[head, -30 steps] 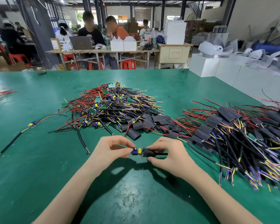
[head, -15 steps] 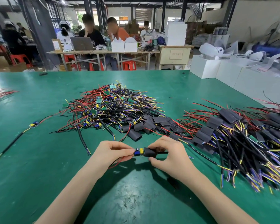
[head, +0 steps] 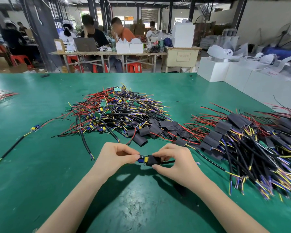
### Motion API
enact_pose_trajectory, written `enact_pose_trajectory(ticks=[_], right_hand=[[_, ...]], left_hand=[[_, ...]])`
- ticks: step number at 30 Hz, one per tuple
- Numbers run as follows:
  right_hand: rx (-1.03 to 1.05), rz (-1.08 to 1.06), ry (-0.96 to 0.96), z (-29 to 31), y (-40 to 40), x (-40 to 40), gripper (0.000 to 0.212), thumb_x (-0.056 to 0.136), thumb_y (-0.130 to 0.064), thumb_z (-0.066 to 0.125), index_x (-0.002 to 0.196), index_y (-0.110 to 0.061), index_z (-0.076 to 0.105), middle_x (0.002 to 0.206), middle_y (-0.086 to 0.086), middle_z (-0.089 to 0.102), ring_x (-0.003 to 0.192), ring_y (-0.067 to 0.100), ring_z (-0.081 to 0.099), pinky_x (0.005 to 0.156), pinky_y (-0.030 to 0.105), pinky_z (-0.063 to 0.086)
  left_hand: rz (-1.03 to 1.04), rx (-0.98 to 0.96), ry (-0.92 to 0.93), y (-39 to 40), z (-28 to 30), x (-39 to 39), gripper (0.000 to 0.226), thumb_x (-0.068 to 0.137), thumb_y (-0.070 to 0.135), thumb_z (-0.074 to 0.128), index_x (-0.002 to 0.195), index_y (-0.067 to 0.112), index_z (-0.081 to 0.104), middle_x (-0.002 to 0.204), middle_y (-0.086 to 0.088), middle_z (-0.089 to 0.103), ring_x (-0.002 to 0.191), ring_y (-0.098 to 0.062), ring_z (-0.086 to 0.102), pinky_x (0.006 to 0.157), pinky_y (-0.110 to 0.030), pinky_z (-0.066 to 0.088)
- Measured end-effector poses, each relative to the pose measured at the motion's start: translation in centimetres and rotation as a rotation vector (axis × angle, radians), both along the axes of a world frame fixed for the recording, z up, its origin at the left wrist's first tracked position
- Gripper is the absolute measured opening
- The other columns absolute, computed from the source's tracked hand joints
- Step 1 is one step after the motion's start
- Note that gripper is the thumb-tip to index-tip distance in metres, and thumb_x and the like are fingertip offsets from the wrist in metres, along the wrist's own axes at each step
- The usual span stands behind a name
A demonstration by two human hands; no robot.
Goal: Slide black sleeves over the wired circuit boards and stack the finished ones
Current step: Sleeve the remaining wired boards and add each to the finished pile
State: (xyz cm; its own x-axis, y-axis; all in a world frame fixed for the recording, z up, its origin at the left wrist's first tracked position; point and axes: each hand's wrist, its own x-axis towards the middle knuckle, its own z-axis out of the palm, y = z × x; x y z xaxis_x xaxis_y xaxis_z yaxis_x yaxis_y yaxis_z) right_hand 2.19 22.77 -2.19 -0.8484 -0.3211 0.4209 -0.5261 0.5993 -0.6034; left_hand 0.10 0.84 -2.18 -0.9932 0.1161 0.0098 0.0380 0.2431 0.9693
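My left hand pinches the left end of a small circuit board with blue and yellow parts. My right hand grips a black sleeve that covers the board's right end; a black cable sticks out to the right of it. Both hands hover just above the green table. Behind them lies a heap of bare wired boards and a few loose black sleeves. To the right spreads a pile of sleeved boards with their wires.
A single wired board with its black cable lies apart at the left. Red wires show at the far left edge. White boxes border the table's right side. People sit at a bench beyond the far edge.
The sleeve has slid a little further left over the board. My hands stay in nearly the same spot above the table.
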Motion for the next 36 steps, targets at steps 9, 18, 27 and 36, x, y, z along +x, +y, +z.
enact_pose_trajectory(ticks=[9,18,27,36], right_hand=[[0.110,-0.001,0.068,-0.3,-0.1,0.1,0.026,0.074,-0.017,0.073,0.100,-0.016,0.074,0.090,-0.004,0.063,0.079,0.009,0.059,0.075,0.029,0.050],[0.029,-0.041,-0.011,0.0,-0.3,0.2,0.023,0.069,-0.015,0.075,0.090,-0.023,0.077,0.079,-0.005,0.063,0.068,0.004,0.055,0.069,0.020,0.047],[0.028,0.001,0.059,0.1,-0.5,0.4,0.028,0.069,-0.008,0.077,0.096,-0.013,0.075,0.088,-0.002,0.064,0.076,0.004,0.058,0.076,0.012,0.045],[0.042,-0.024,0.069,-0.3,-0.6,0.5,0.024,0.069,-0.012,0.074,0.093,-0.017,0.075,0.083,-0.002,0.062,0.071,0.007,0.056,0.071,0.027,0.050]], left_hand=[[0.029,0.039,-0.065,0.3,0.0,0.1,0.016,0.074,-0.002,0.079,0.069,0.013,0.079,0.075,-0.011,0.076,0.065,-0.016,0.072,0.063,-0.016,0.055],[0.025,-0.072,0.160,0.7,0.0,0.3,0.018,0.073,-0.004,0.080,0.067,0.012,0.075,0.079,-0.001,0.077,0.076,-0.018,0.074,0.076,-0.020,0.057],[0.028,0.115,-0.090,0.4,0.3,0.5,0.011,0.074,-0.004,0.078,0.070,0.007,0.078,0.075,-0.014,0.075,0.064,-0.018,0.072,0.058,-0.013,0.052],[0.015,-0.060,0.107,1.2,0.0,0.5,0.029,0.072,-0.003,0.080,0.060,0.023,0.075,0.073,-0.003,0.076,0.064,-0.012,0.069,0.065,-0.017,0.054]])
